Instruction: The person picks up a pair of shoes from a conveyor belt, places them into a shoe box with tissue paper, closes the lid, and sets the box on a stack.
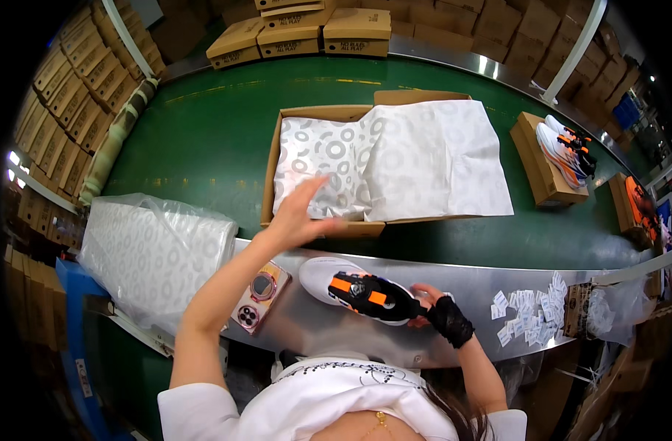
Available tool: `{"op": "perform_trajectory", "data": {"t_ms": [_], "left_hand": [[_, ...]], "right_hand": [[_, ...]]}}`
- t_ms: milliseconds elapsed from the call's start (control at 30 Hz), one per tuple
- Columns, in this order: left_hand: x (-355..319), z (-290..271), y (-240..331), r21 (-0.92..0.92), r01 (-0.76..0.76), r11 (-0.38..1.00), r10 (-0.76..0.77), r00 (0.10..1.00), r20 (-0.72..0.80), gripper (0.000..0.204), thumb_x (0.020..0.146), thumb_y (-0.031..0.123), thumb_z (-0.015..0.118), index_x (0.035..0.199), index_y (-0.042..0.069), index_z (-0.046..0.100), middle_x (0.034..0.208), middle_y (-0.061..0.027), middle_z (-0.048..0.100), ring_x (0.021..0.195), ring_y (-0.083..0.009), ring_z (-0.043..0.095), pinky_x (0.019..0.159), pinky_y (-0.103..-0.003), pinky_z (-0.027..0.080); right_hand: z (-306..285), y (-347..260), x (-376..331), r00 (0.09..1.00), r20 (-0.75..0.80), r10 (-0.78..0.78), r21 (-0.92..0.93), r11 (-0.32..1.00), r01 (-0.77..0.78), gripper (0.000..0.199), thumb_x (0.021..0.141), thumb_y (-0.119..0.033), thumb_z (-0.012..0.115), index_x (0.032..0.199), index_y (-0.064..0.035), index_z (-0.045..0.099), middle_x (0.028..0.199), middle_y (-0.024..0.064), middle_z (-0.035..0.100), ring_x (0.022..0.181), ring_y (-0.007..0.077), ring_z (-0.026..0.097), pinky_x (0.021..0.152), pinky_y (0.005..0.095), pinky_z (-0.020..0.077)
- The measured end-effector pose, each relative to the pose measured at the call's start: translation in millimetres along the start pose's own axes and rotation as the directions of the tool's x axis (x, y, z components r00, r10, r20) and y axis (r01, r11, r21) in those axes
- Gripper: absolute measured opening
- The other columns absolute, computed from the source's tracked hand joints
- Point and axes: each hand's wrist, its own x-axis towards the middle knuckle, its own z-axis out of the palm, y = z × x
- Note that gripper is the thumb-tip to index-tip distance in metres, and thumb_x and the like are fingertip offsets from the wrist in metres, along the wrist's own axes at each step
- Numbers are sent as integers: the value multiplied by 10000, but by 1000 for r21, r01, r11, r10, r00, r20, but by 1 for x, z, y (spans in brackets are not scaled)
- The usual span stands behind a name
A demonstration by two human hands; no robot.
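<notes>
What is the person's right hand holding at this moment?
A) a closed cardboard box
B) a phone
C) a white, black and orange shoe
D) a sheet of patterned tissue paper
C: the right hand, in a black fingerless glove, grips the heel of the shoe lying on the metal ledge.

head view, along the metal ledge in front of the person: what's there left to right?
Wrapped stack of tissue paper → phone → shoe, held at the heel by the right hand → pile of small white tags. The left hand is farther back, on the paper in the open box.
</notes>
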Motion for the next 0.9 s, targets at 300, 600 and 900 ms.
{"op": "perform_trajectory", "data": {"t_ms": [300,600,900], "left_hand": [[-88,14,35,-296,192,936,-151,976,154,774,483,259,842,1120,8,480,995,-144,570,933,-270,545,849,-340,413],[-55,-25,45,-594,212,776,-249,968,20,582,557,148,810,1042,-8,529,906,-38,585,844,-97,529,773,-244,434],[62,8,-34,-866,463,189,-722,663,197,730,732,535,613,1106,-75,468,1027,-139,569,889,-216,572,768,-317,460]], "right_hand": [[44,-63,21,985,163,-54,-159,984,80,280,846,-319,480,881,-71,606,645,4,568,473,65,490,415,193,367],[43,-103,24,970,99,-222,77,973,215,343,852,-355,514,908,-18,552,620,36,536,465,108,503,456,205,355],[14,-68,46,982,-18,-187,50,981,188,337,863,-247,525,1101,-11,485,836,70,573,667,126,566,580,232,465]]}}
